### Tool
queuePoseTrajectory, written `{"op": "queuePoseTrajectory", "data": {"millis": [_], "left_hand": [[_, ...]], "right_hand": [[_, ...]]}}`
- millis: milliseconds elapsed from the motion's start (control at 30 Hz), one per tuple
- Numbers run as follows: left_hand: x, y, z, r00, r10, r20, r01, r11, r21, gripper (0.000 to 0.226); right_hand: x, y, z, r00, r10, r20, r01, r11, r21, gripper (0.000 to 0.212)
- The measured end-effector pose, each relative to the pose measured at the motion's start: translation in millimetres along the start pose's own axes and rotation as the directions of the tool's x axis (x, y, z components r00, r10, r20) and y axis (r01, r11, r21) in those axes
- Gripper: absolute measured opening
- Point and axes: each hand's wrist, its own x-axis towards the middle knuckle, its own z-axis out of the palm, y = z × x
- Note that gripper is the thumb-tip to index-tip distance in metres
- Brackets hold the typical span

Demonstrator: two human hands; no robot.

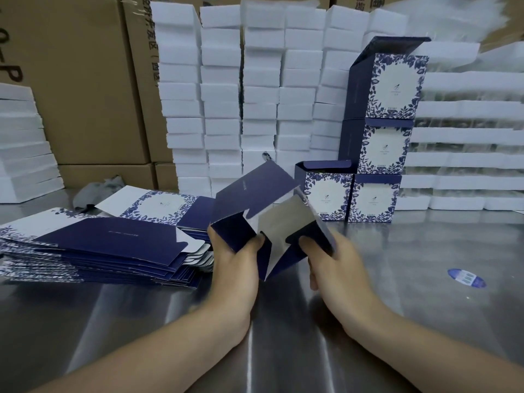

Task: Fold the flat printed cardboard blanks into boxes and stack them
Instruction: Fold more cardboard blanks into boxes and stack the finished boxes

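Both forearms reach forward from the lower edge of the view, bare, converging over the table. Left hand (236, 258) grips the left side of a half-folded box blank (255, 194): thumb pressed on the navy flap facing the camera, remaining fingers hidden behind the panel. Right hand (334, 265) grips the right side of the same blank, thumb laid across a dark flap, fingers wrapped behind the edge. The blank is held above the table, tilted, its open end toward the camera; silvery inner faces show between the navy flaps. Bottom flaps stand partly folded, not closed.

Surface: brushed steel table (283, 350), reflective. To the left, just beside the left hand, lies a pile of flat blanks (99, 251), navy with blue-leaf print, fanned unevenly. Behind and right of the held blank stand four folded boxes (380, 131): two side by side on the table, two more stacked above the right one, top flaps open. A blue oval sticker (466, 277) lies on the table at right.

Room: columns of white foam blocks (221, 95) fill the back; brown cartons (85, 80) at left. A grey cloth (105, 188) lies behind the pile.
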Motion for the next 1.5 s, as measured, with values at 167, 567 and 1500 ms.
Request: {"op": "queuePoseTrajectory", "data": {"millis": [167,567,1500], "left_hand": [[4,-3,-2,1.0,-0.007,0.014,0.007,1.0,0.01,0.077],[2,-5,-2,0.993,0.02,0.115,-0.028,0.997,0.067,0.096],[-10,14,3,0.958,0.01,0.287,-0.045,0.992,0.115,0.064]], "right_hand": [[3,2,-2,0.996,-0.026,-0.083,0.031,0.997,0.065,0.026],[2,6,-1,0.988,-0.111,-0.108,0.124,0.984,0.128,0.054],[5,-4,-4,0.987,-0.099,-0.128,0.12,0.979,0.163,0.068]]}}
